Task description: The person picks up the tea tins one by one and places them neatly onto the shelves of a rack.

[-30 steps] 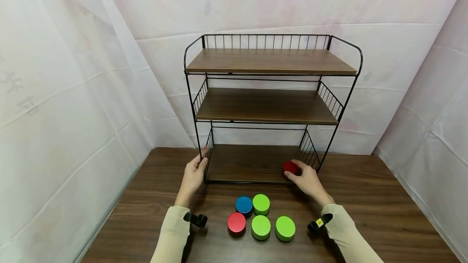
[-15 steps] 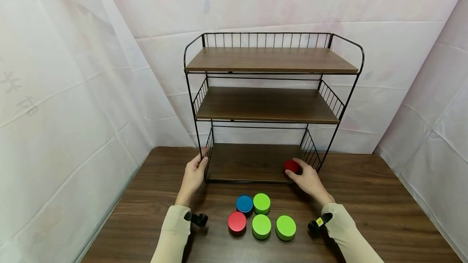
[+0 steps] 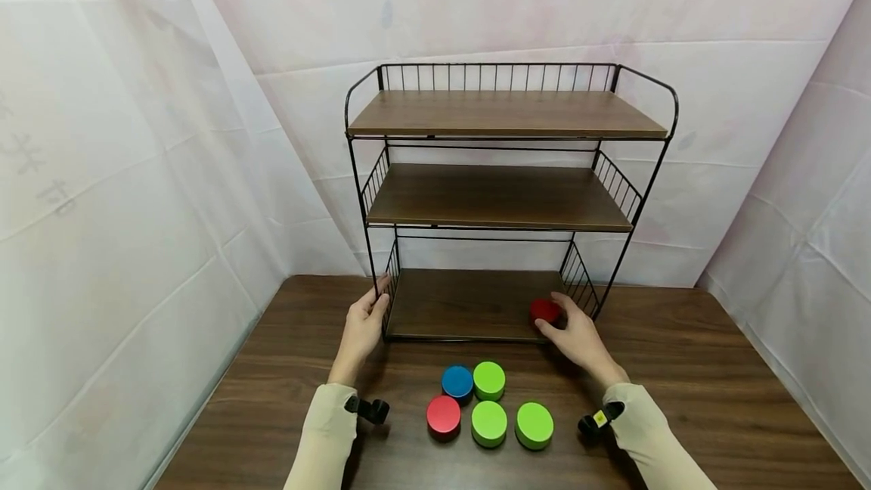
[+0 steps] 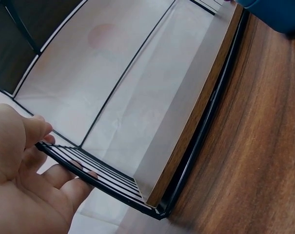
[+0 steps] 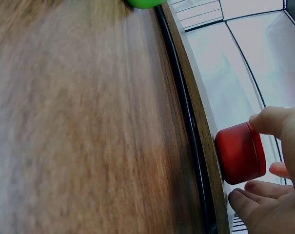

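A: Right hand (image 3: pixel 577 335) first. Where's the red canister (image 3: pixel 542 311) from it?
B: Between thumb and fingers, just ahead of the palm. Right wrist view: thumb at the lid's rim on one side, fingers curved round the opposite side. A pinch on the canister; can't tell whether every fingertip touches.
A: And its place on the rack (image 3: pixel 500 199)?
B: Bottom shelf (image 3: pixel 463 301), right end, close to the front edge. Lid uppermost, base apparently on the board. Wire side panel just beyond, to the right.
A: Left hand (image 3: pixel 363 327)?
B: Well apart from that canister, at the rack's other end. Grips the lower left wire side (image 4: pixel 96 180), thumb to one side of the rail, fingers curled through the wires.
A: On the worktop (image 3: pixel 292 369)?
B: Five more canisters in front of the rack, between the two forearms. Back row: blue canister (image 3: pixel 457 382) beside a green one (image 3: pixel 488 379). Front row, left to right: second red canister (image 3: pixel 444 416), then two more green canisters (image 3: pixel 534 423).
A: Sleeves?
B: Pale, both. A dark strap (image 3: pixel 602 418) at each wrist.
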